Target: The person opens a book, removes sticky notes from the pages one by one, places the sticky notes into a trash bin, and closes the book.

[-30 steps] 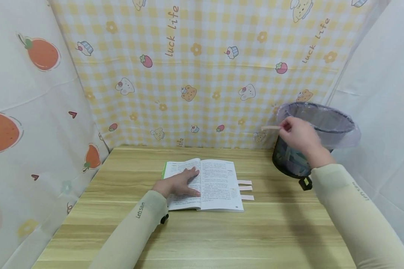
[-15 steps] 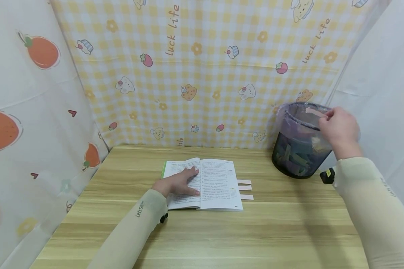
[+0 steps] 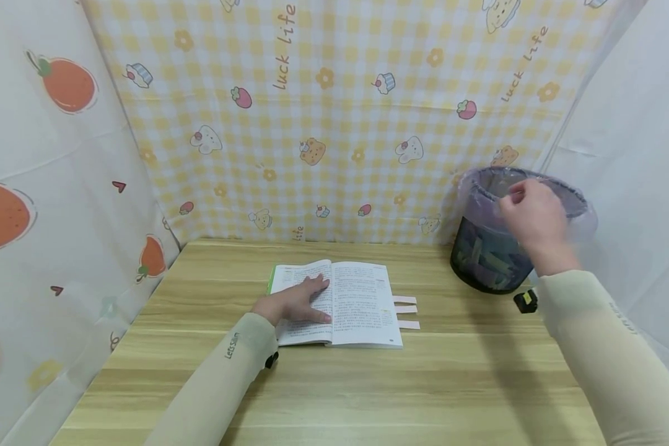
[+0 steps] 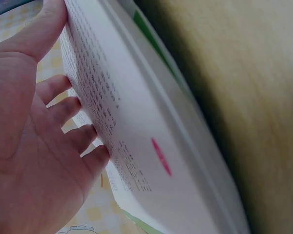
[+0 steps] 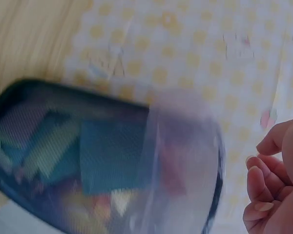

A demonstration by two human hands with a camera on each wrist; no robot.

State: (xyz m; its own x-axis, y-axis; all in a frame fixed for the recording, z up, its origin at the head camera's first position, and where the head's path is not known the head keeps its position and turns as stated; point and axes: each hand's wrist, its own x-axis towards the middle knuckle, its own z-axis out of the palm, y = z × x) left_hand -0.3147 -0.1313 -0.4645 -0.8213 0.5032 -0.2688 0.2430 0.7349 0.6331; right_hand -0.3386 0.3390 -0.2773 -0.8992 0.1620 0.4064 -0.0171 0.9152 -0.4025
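Note:
An open book with printed text lies on the wooden table. Spread across its left page is my left hand, its fingers resting on the paper; the left wrist view shows the fingertips against the printed page. Three pale pink sticky tabs stick out past the book's right edge. My right hand hovers at the mouth of a dark mesh trash bin with a translucent purple liner. In the right wrist view its fingers are loosely curled, with nothing visible between them.
Through the bin's mesh, scraps of several colours show. The bin stands at the table's back right corner. A yellow checked cloth hangs behind, and white cloth hangs at both sides.
My right hand moved right over the bin with a pale paper strip, then came back slightly left. The strip is no longer visible in its fingers. The left hand stayed on the page.

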